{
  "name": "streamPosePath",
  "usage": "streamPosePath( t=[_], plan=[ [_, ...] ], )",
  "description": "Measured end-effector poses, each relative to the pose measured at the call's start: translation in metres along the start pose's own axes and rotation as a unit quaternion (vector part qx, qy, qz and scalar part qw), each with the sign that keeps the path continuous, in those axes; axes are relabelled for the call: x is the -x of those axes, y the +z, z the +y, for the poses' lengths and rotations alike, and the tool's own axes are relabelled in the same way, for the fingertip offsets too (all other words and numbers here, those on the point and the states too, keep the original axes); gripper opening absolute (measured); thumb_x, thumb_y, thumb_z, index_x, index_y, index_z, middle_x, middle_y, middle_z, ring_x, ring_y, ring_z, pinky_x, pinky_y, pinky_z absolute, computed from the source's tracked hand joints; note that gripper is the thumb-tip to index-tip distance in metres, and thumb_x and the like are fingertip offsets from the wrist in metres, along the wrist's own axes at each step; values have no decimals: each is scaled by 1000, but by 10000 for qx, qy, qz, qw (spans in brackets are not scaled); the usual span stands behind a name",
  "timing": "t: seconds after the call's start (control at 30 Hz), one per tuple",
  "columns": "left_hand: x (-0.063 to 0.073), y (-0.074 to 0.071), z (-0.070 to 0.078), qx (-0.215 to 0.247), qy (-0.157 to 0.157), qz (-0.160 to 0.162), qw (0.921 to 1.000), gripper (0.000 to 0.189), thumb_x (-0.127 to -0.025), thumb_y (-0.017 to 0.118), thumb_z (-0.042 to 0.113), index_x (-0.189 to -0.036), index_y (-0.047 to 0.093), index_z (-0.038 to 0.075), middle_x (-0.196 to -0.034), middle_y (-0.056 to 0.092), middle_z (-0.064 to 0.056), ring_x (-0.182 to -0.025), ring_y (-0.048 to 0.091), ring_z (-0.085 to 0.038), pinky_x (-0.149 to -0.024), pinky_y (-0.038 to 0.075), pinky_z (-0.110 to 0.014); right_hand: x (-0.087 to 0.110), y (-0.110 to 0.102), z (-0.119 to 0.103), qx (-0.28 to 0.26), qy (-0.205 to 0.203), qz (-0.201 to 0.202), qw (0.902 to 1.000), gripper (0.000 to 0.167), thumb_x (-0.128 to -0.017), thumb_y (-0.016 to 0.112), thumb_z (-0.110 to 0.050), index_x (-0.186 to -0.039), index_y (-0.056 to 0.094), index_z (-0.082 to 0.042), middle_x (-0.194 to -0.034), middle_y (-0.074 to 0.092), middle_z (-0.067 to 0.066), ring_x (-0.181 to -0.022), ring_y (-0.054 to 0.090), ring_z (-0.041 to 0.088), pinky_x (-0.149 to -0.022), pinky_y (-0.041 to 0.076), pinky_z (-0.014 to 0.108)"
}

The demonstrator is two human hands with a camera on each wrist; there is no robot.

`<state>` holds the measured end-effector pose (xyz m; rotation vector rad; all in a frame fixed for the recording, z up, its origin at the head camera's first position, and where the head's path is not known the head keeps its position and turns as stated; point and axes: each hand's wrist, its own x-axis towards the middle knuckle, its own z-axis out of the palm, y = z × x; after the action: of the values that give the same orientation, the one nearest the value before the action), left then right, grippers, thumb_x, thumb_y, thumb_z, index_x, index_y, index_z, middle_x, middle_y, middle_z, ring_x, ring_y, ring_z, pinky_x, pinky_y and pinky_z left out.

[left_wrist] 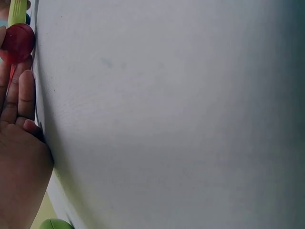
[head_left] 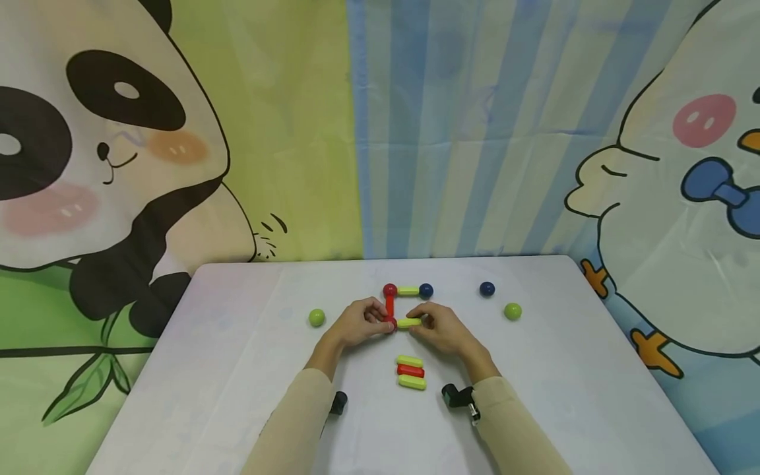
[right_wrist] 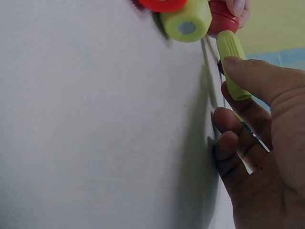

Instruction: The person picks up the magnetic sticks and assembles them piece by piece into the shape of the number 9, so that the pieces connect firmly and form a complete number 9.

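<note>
My left hand [head_left: 359, 322] pinches a red ball [left_wrist: 20, 42] between thumb and fingers. My right hand [head_left: 444, 330] holds a yellow-green rod [right_wrist: 229, 44] between thumb and index finger, its far end against that red ball. From the ball a red rod [head_left: 389, 305] runs away from me to a second red ball [head_left: 390, 290]. Another yellow-green rod [head_left: 408, 291] links that second ball to a dark blue ball [head_left: 426, 291] on the right. The held rod's near end is partly covered by my right fingers in the head view.
Nearer me lie two yellow-green rods [head_left: 412, 382] with a red rod [head_left: 411, 371] between them. One green ball [head_left: 316, 317] sits to the left; another green ball [head_left: 512, 311] and a dark blue ball [head_left: 487, 289] sit to the right. A printed curtain [head_left: 451, 132] hangs behind the white table [head_left: 237, 369].
</note>
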<state>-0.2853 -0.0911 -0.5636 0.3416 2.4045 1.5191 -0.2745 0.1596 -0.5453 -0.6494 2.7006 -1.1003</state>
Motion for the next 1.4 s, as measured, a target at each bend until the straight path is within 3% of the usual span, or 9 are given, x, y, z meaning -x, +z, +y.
streamPosePath(
  t=[0.13, 0.33, 0.63, 0.73, 1.0, 1.2, 1.4],
  plan=[
    [-2, 0, 4, -37, 49, 0, 10000, 30, -87, 84, 27, -107, 66, 12, -97, 67, -2, -82, 59, -15, -74, 49, -27, 4, -3, 3, -138, 300, 101, 9994, 23, -95, 75, -18, -118, 72, -16, -105, 68, -3, -86, 55, 14, -77, 48, 29],
    [-5, -2, 7, -83, 64, 120, 9999, 29, -88, 84, 26, -107, 66, 13, -98, 67, -1, -85, 59, -16, -76, 50, -29, 4, -5, 10, -831, 689, 325, 9936, 19, -94, 76, -17, -113, 72, -16, -96, 66, -2, -84, 58, 15, -76, 50, 27],
    [-5, -5, 1, -430, 37, 256, 9987, 33, -85, 85, 33, -109, 66, 20, -102, 65, 1, -88, 57, -17, -78, 48, -31, 0, 0, 10, -1035, 741, 340, 9913, 19, -96, 74, -15, -115, 71, -14, -96, 65, 0, -85, 58, 16, -76, 50, 25],
    [-3, -7, -3, -536, 230, 366, 9976, 38, -84, 86, 34, -112, 65, 19, -107, 61, 0, -90, 56, -16, -79, 48, -31, -3, 3, 6, -998, 682, 436, 9917, 18, -96, 73, -14, -114, 71, -14, -96, 65, 1, -85, 58, 17, -76, 49, 26],
    [8, -2, -14, -706, 432, 501, 9953, 35, -84, 87, 29, -108, 63, 20, -109, 51, -4, -87, 54, -16, -77, 47, -29, -4, 18, 8, -963, 612, 138, 9934, 20, -96, 73, -14, -116, 70, -11, -99, 65, -1, -88, 58, 13, -79, 50, 24],
    [-1, 9, 4, -1352, 848, 323, 9867, 35, -87, 85, 29, -115, 68, 19, -115, 47, -4, -88, 50, -17, -76, 47, -29, 1, 12, 11, -984, 750, 269, 9919, 19, -96, 73, -12, -114, 70, -12, -98, 64, 0, -87, 58, 15, -79, 50, 26],
    [-10, 22, 22, -1841, 1152, 130, 9761, 32, -88, 83, 25, -115, 72, 14, -119, 51, -3, -103, 54, -20, -94, 49, -36, 6, 11, 17, -1070, 779, 336, 9906, 19, -95, 74, -12, -113, 70, -11, -97, 64, 1, -85, 58, 14, -77, 49, 24]
  ],
)
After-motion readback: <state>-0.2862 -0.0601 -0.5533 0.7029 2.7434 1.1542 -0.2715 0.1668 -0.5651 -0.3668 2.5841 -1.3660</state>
